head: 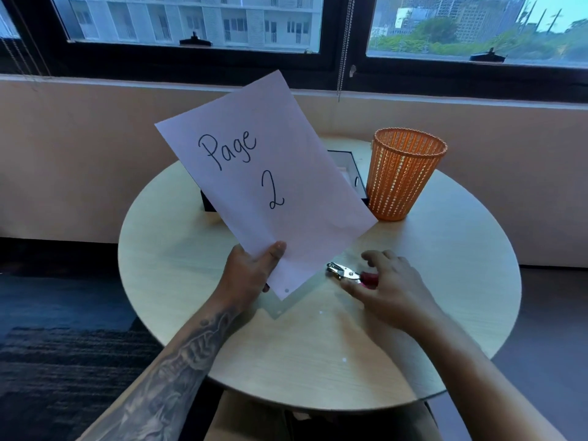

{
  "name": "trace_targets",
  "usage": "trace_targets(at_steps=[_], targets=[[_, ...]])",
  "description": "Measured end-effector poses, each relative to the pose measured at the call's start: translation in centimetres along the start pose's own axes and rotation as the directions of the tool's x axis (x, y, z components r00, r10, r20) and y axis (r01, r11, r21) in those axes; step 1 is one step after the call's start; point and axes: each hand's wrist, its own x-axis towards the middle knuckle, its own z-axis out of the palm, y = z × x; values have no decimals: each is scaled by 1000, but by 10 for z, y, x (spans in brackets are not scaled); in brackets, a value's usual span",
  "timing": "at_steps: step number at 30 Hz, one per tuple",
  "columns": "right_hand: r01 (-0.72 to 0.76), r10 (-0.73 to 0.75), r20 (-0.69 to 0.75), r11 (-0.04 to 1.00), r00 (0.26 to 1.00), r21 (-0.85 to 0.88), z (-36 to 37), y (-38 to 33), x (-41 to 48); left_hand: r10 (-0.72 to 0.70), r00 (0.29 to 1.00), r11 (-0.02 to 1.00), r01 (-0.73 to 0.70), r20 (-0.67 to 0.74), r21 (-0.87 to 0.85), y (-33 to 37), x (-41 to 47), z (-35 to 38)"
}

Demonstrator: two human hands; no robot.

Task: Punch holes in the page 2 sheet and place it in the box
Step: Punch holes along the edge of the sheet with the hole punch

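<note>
The white sheet with "Page 2" handwritten on it is held up, tilted, above the round table. My left hand pinches its lower edge, thumb on the front. A punched hole shows near the sheet's bottom corner. The metal hole punch with red handles lies on the table just right of that corner. My right hand lies over its handles with fingers spread and loose, thumb beside the metal head. The black box stands open behind the sheet, mostly hidden by it.
An orange mesh basket stands upright at the back right, next to the box. The pale wooden round table carries a few tiny white paper dots. A low wall and windows lie beyond; dark carpet is to the left.
</note>
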Motion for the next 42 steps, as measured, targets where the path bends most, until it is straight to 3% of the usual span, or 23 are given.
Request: trace_targets(at_steps=[2, 3, 5, 6, 7, 8, 10, 13, 16, 18, 21, 23, 29, 33, 42], targets=[[-41, 34, 26, 939, 999, 343, -12, -9, 0, 11, 1000, 1000, -11, 13, -3, 4, 0, -2], [-87, 42, 92, 821, 995, 564, -15, -15, 1, 22, 1000, 1000, -22, 19, -6, 6, 0, -4], [-246, -7, 269, 381, 963, 891, -18, -27, 5, 48, 998, 999, -47, 36, -3, 9, 2, -6], [-326, -51, 337, 157, 940, 932, -18, -30, 8, 56, 997, 998, -56, 52, -2, 11, 2, -7], [-378, -96, 377, 8, 921, 926, -17, -32, 10, 60, 996, 998, -60, 70, 0, 13, 2, -8], [-402, -131, 391, -66, 911, 913, -14, -32, 13, 59, 994, 998, -59, 89, 1, 14, 2, -9], [-396, -159, 381, -74, 911, 915, -10, -35, 15, 52, 989, 998, -54, 137, 15, 16, 2, -11], [-338, -91, 332, -53, 939, 940, -6, -45, 11, 52, 976, 995, -67, 213, 67, 23, 1, -14], [-272, -32, 270, -74, 962, 960, -3, -54, 8, 88, 977, 992, -104, 194, 73, 27, 1, -17], [-252, -21, 251, -104, 968, 962, -2, -59, 8, 51, 988, 995, -38, 145, -95, 24, -1, -14], [-217, 28, 222, -127, 975, 968, 0, -66, 12, -56, 978, 848, 153, 201, -508, 16, -17, 0], [-183, 38, 190, -130, 981, 974, 0, -71, 14, -46, 983, 816, 141, 179, -560, 5, -32, 12], [-141, 58, 155, -192, 986, 971, 5, -92, 17, 56, 997, 964, -40, 54, -261, 5, -46, 46], [-188, 27, 192, -111, 981, 976, 9, -98, 15, -4, 999, 958, -7, -35, -286, 21, -32, 50], [-204, 3, 208, -183, 978, 962, 7, -98, 19, -64, 993, 947, 29, -101, -320, 11, -18, 46]])
